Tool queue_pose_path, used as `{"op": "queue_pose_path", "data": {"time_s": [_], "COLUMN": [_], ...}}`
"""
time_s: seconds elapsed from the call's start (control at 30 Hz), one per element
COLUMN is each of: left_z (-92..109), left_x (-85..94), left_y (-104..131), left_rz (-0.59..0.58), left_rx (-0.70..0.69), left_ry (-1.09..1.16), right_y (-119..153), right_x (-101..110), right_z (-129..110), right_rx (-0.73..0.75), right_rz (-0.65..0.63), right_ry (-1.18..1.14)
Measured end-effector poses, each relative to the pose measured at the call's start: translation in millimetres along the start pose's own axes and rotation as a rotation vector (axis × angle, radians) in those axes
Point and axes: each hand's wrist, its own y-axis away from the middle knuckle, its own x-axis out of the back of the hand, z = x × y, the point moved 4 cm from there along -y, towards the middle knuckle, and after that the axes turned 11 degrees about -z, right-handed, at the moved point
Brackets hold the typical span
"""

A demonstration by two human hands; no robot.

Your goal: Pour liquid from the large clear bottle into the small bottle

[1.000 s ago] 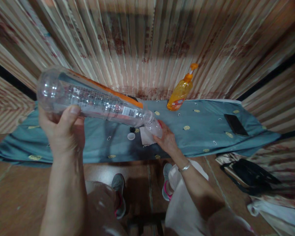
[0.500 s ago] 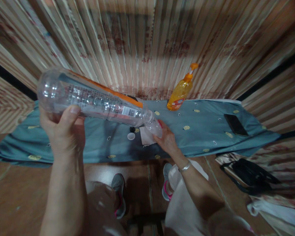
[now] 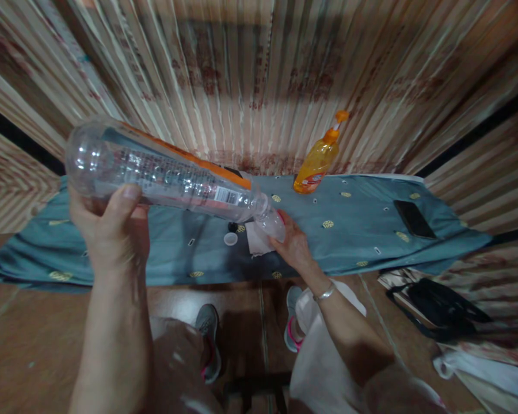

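My left hand (image 3: 112, 221) grips the base end of a large clear plastic bottle (image 3: 168, 175) with an orange-edged label. The bottle is tilted, its neck lower and pointing right. That neck meets the mouth of a small translucent bottle (image 3: 271, 223), which the fingers of my right hand (image 3: 291, 238) are wrapped around. Whether liquid passes between them I cannot make out. Below, on the cloth, lie a white round lid (image 3: 230, 238), a small black cap (image 3: 232, 226) and a pale folded tissue (image 3: 258, 240), partly under the small bottle in view.
A yellow pump bottle (image 3: 315, 164) stands at the back of the cloth-covered table (image 3: 354, 230). A dark phone (image 3: 413, 218) lies on the right. Pleated curtains (image 3: 242, 86) rise behind. On the floor at right is a black bag (image 3: 440, 307).
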Motion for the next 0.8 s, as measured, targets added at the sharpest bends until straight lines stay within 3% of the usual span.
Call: {"op": "queue_pose_path", "data": {"time_s": [0.8], "left_z": [1.1], "left_x": [-0.6], "left_y": [2.3], "left_rz": [0.019], "left_rx": [0.018], "left_ry": [-0.001], "right_y": [-0.5], "right_x": [1.1], "right_z": [-0.7], "right_rx": [-0.011], "right_rz": [-0.021], "right_ry": [-0.030]}}
